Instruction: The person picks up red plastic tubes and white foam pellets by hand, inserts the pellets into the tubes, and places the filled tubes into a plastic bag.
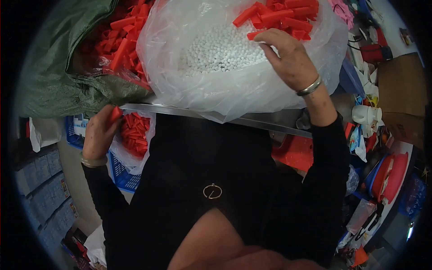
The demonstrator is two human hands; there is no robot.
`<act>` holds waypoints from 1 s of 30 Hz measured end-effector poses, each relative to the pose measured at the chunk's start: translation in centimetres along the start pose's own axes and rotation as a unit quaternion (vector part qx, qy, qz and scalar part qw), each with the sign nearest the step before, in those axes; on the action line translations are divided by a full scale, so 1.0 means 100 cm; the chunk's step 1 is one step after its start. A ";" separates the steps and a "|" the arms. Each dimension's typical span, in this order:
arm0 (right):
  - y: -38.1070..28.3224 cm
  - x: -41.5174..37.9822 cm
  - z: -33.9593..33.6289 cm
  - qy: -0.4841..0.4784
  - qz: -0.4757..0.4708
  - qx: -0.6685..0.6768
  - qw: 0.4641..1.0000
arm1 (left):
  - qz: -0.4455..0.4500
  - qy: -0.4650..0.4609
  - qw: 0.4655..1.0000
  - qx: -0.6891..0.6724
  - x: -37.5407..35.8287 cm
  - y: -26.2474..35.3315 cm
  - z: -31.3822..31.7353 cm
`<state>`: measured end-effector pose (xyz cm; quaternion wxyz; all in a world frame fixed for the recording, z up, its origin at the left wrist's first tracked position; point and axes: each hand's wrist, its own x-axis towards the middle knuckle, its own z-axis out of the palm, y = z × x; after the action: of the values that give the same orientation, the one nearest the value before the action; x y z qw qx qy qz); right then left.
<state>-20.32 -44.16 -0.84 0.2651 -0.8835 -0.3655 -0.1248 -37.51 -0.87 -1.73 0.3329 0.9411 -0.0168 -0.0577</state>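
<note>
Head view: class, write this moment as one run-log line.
left hand: holds red tube over small bag | right hand: on red tubes in clear bag of white beads

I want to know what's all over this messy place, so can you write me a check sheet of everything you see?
Surface: metal table edge, mostly covered by bags.
Job's things: clear bag holding white balls and red tubes; more red tubes in the green sack and in a small bag inside a blue basket.
Clutter: white cup, cardboard box, packets at right.
Grippers: left hand holds a red tube; right hand reaches into the clear bag.
Cables: nothing seen.
Surroundings: stacked boxes lower left.
</note>
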 end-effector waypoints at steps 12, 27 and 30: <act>0.009 -0.023 0.029 -0.308 -0.002 -0.217 0.926 | 0.027 0.111 0.993 0.037 0.022 0.019 0.012; 0.051 0.021 -0.023 -0.004 0.017 -0.314 0.949 | 0.193 0.189 0.961 -0.058 0.062 0.080 0.042; 0.075 0.011 -0.041 -0.054 0.039 -0.391 0.918 | 0.169 0.162 0.968 -0.090 0.064 0.084 0.047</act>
<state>-14.31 -50.28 0.15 -0.1172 -0.9357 -0.2664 -0.1996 -31.64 -10.81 -0.69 0.4194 0.8874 -0.1165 0.1519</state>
